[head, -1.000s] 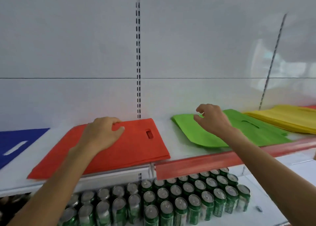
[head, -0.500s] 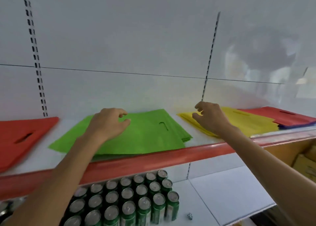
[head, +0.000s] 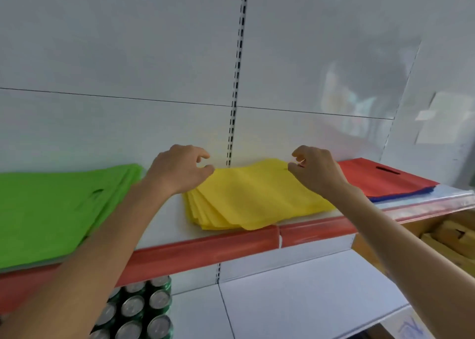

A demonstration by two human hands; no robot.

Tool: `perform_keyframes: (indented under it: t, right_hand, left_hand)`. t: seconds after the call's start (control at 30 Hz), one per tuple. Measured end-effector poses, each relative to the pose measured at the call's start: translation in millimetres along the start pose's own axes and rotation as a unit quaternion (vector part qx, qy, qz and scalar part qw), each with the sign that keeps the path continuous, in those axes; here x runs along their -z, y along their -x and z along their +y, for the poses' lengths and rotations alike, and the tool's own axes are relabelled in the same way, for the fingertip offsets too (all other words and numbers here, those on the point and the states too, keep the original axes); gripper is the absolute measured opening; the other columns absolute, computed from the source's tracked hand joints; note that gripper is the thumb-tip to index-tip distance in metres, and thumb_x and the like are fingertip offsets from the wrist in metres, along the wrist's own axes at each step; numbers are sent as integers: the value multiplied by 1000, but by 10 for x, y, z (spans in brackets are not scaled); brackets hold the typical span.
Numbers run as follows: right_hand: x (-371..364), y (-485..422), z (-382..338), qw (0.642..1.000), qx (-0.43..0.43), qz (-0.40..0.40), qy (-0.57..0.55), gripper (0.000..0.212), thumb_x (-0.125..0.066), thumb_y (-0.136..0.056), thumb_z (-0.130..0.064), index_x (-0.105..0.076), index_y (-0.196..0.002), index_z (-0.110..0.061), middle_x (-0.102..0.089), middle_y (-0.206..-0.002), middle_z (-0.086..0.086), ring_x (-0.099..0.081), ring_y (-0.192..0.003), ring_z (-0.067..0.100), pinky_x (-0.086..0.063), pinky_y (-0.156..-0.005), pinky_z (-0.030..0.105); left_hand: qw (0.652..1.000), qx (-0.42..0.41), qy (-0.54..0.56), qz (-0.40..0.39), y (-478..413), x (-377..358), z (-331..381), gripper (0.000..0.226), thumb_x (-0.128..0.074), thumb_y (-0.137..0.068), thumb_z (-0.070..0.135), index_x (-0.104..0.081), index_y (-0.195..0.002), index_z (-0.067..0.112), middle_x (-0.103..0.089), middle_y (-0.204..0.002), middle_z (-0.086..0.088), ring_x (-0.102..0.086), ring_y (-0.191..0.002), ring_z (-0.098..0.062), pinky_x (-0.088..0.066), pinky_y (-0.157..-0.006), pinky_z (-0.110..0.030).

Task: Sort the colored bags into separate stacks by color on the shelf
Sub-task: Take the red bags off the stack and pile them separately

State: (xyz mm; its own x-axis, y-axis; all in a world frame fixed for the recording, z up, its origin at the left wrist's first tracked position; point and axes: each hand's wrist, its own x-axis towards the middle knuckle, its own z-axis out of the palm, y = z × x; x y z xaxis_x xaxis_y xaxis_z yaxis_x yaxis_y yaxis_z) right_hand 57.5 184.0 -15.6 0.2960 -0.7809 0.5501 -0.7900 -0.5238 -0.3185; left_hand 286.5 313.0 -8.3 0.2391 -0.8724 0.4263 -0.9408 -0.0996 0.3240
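Both arms reach forward. The left hand (head: 180, 170) and right hand (head: 318, 173) hang loosely curled, gripping nothing, over the rear corners of the yellow bags (head: 257, 200), stacked on the shelf (head: 205, 251) between green bags (head: 51, 205) and red bags (head: 385, 180).

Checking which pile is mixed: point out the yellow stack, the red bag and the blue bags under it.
yellow stack (head: 257, 200), head view, middle of top bag.
red bag (head: 383, 182), head view, face below its handle slot.
blue bags (head: 416, 192), head view, edge showing under red bag.
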Motion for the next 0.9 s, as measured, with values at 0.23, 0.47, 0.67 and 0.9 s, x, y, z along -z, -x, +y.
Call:
perform_keyframes:
  t: [0.23, 0.47, 0.67, 0.9]
  right_hand:
    - [39, -628, 853, 1000, 8, -22, -4, 34, -59, -87, -26, -60, -118, -12, -63, -115, 8, -57, -106, 26, -46, -92, 37]
    - [239, -1014, 1826, 999, 0, -42, 5, 35, -58, -87, -29, -59, -119, -13, -61, -115, 9, -58, -101, 27, -49, -88, 39]
    - [338, -1233, 2668, 998, 12, -63, 5, 37, -57, -87, -30, -58, -120, -14, -62, -111, 7, -59, -98, 26, -50, -87, 39]
    - [551, -1495, 3804, 996, 12, -87, 21, 32, -55, -89, -30, -60, -117, -16, -64, -110, 7, -61, -97, 27, -49, -81, 35]
  left_hand:
    - [1000, -17, -6, -1, -518, -463, 907, 44, -51, -91, 41, -51, -131, 23, -56, -129, 1, -49, -120, -19, -39, -98, -35]
    - [999, -32, -6, 0, -1024, -951, 1854, 44, -52, -89, 42, -52, -129, 25, -57, -127, 3, -50, -119, -18, -38, -96, -33]
    - [1000, 7, -15, -4, -1292, -1481, 2507, 44, -52, -88, 43, -52, -129, 27, -57, -127, 4, -49, -120, -18, -37, -96, -32]
    - [997, 62, -7, -46, -1570, -2399, 3211, 46, -55, -87, 43, -54, -128, 23, -56, -130, -3, -50, -122, -20, -40, -102, -35]
